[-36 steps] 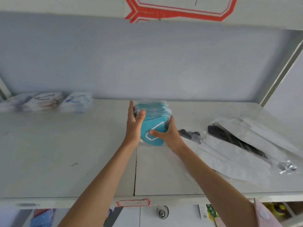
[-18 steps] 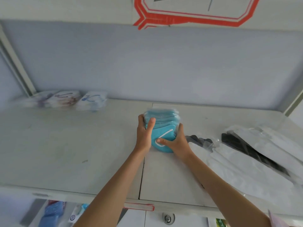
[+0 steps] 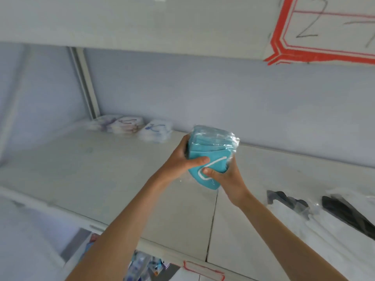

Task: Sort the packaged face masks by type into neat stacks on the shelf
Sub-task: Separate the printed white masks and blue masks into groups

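Observation:
A stack of teal packaged face masks [image 3: 211, 151] in clear wrappers is held between both hands above the white shelf [image 3: 101, 175]. My left hand [image 3: 182, 159] grips its left side with the thumb across the front. My right hand [image 3: 225, 177] grips the lower right corner, thumb on the white ear loop. White patterned packaged masks [image 3: 129, 126] lie in a row at the back left of the shelf. Black masks in clear and white packets [image 3: 324, 211] lie loosely spread at the right.
A metal upright [image 3: 87, 84] stands at the back left corner. The shelf above carries a label with a red border [image 3: 324, 35]. More packets [image 3: 142, 264] show on the shelf below the front edge.
The view has swung left and closer. Both hands have lifted the teal stack off the shelf surface and tilted it, still gripping it from both sides.

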